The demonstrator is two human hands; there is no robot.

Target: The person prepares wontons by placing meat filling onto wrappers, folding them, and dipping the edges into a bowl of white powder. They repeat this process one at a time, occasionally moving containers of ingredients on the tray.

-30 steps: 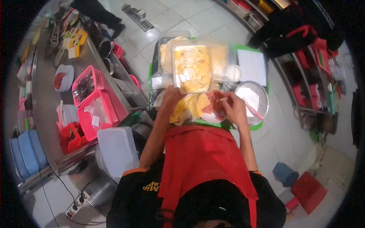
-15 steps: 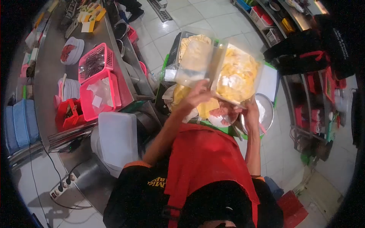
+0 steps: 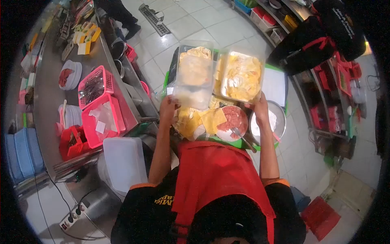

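Observation:
My left hand (image 3: 168, 109) has its fingers closed at the lower left corner of a translucent plastic lid (image 3: 191, 96). That lid lies over part of a plastic tub (image 3: 196, 52) of pale yellow wrappers. With its fingers at the lower right corner, my right hand (image 3: 259, 110) grips a clear plastic container (image 3: 223, 87) full of floury yellow wrapper sheets (image 3: 243, 75). Nearer my apron are loose yellow wrappers (image 3: 213, 121) and a plate of pink minced meat (image 3: 235, 118) with a fork (image 3: 236, 131) on it. A metal bowl (image 3: 280, 127) of white powder stands beside my right wrist.
At left, a steel counter (image 3: 50, 101) carries pink baskets (image 3: 118, 103), stacked plates (image 3: 74, 74) and yellow boxes (image 3: 84, 45). A large white plastic tub (image 3: 124, 162) is near my left elbow. Another person in black stands by the shelves (image 3: 337, 32) at upper right.
My left hand has moved left with the translucent lid, away from the container. The container in my right hand has shifted left and slightly down, uncovering more of the meat plate.

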